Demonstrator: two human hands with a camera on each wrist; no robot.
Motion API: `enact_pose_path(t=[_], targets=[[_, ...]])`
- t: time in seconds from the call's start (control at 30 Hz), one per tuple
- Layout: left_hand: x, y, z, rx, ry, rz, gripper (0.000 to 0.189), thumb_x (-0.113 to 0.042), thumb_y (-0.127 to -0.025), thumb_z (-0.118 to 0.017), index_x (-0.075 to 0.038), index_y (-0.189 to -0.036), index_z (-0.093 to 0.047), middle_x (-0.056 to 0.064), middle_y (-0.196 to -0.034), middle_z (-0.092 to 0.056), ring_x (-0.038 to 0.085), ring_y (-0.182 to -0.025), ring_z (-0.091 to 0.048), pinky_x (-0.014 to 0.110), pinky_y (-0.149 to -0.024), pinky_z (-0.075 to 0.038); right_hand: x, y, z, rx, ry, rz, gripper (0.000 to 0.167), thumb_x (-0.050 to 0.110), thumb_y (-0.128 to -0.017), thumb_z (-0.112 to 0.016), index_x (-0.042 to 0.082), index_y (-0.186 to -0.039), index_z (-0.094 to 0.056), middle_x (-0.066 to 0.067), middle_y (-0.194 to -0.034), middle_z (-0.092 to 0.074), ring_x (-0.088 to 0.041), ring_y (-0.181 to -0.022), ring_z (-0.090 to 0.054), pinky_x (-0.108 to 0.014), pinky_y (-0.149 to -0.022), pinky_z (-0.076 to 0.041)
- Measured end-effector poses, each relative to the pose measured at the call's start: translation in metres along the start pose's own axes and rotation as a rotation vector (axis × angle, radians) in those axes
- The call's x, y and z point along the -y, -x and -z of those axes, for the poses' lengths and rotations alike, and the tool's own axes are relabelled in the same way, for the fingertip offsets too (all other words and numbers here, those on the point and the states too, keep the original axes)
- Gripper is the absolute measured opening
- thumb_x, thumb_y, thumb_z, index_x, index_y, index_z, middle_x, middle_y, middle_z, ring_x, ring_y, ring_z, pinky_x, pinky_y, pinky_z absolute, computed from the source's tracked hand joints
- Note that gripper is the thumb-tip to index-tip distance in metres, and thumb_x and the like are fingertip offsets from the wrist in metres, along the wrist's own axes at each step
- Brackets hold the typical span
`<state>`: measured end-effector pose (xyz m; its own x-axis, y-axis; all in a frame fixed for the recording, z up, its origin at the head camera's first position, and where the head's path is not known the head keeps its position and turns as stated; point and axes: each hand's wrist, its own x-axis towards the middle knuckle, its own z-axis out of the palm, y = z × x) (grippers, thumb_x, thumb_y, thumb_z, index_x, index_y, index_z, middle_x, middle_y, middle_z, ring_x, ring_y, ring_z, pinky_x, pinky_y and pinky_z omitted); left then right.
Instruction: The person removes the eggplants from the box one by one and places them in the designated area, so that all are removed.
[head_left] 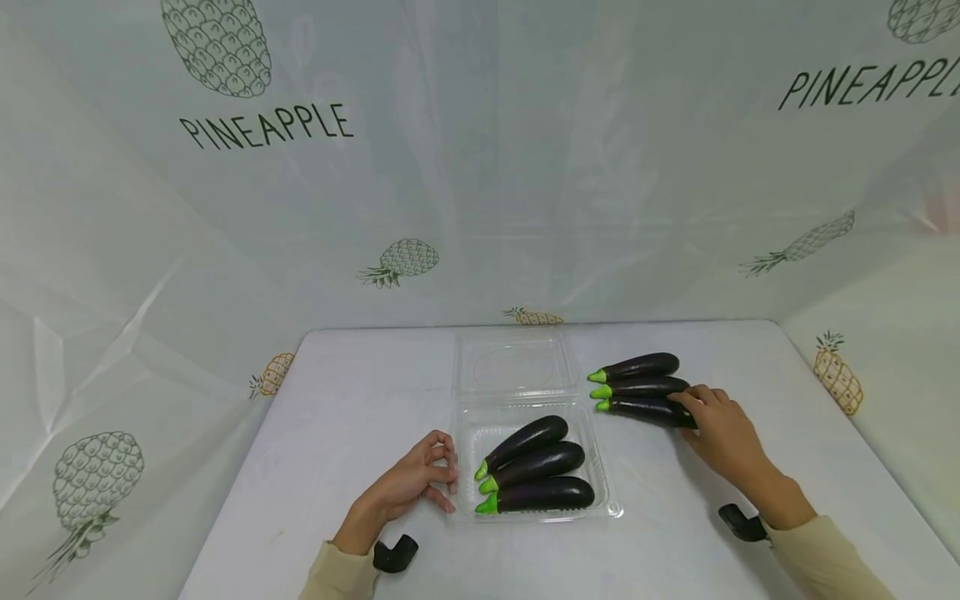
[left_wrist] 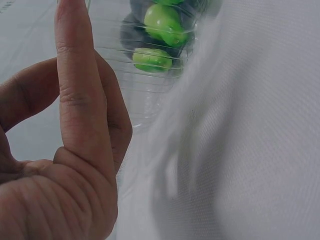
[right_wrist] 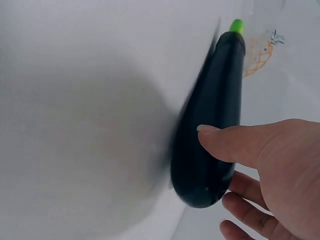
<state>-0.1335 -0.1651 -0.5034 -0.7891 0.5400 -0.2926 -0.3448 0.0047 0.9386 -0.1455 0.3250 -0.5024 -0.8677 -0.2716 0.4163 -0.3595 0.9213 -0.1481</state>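
Observation:
Three dark eggplants (head_left: pixel 545 493) with green caps lie side by side in a clear plastic clamshell box (head_left: pixel 600 467), its lid (head_left: pixel 512 364) folded back. My left hand (head_left: pixel 420 479) rests at the box's left edge, fingers loosely bent and holding nothing; in the left wrist view a finger (left_wrist: pixel 80 85) points up near the box wall and green caps. To the right, my right hand (head_left: pixel 723 429) grips the thick end of the nearest eggplant (right_wrist: pixel 212 110), thumb across its top and other fingers behind. Two more eggplants (head_left: pixel 641 367) lie just beyond it.
A white cloth-covered table (head_left: pixel 360 383) carries everything. Behind and at the sides hangs a pale sheet (head_left: pixel 495 167) printed with pineapples. Black wrist mounts (head_left: pixel 395 553) sit at both sleeves.

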Motion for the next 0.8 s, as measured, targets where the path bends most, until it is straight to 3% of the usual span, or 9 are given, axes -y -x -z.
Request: enact_pose_path(t=[0.2, 0.47, 0.8], targets=[[0.0, 0.002, -0.001, 0.005, 0.012, -0.002, 0.031, 0.008, -0.1, -0.057, 0.001, -0.122, -0.036, 0.005, -0.096, -0.052, 0.019, -0.079, -0.063, 0.035, -0.062, -0.066, 0.019, -0.003, 0.008, -0.003, -0.005, 0.028, 0.057, -0.007, -0.065, -0.094, -0.002, -0.116, -0.072, -0.024, -0.114, -0.066, -0.05, -0.105, -0.061, -0.065, -0.081, -0.054], [0.001, 0.001, 0.001, 0.009, 0.015, -0.007, 0.031, 0.008, -0.1, -0.056, 0.002, -0.122, -0.035, 0.006, -0.097, -0.051, 0.019, -0.079, -0.063, 0.035, -0.062, -0.066, 0.065, -0.015, 0.025, -0.019, -0.037, 0.166, 0.055, 0.002, -0.066, -0.098, 0.004, -0.116, -0.073, -0.015, -0.116, -0.069, -0.04, -0.11, -0.063, -0.06, -0.085, -0.058], [0.0, 0.0, 0.0, 0.008, 0.01, -0.006, 0.031, 0.008, -0.1, -0.056, 0.002, -0.122, -0.035, 0.006, -0.097, -0.051, 0.018, -0.079, -0.063, 0.034, -0.062, -0.065, 0.114, -0.016, 0.028, 0.059, -0.082, 0.312, 0.053, 0.013, -0.069, -0.099, 0.013, -0.115, -0.075, 0.0, -0.115, -0.07, -0.026, -0.111, -0.064, -0.051, -0.095, -0.06]])
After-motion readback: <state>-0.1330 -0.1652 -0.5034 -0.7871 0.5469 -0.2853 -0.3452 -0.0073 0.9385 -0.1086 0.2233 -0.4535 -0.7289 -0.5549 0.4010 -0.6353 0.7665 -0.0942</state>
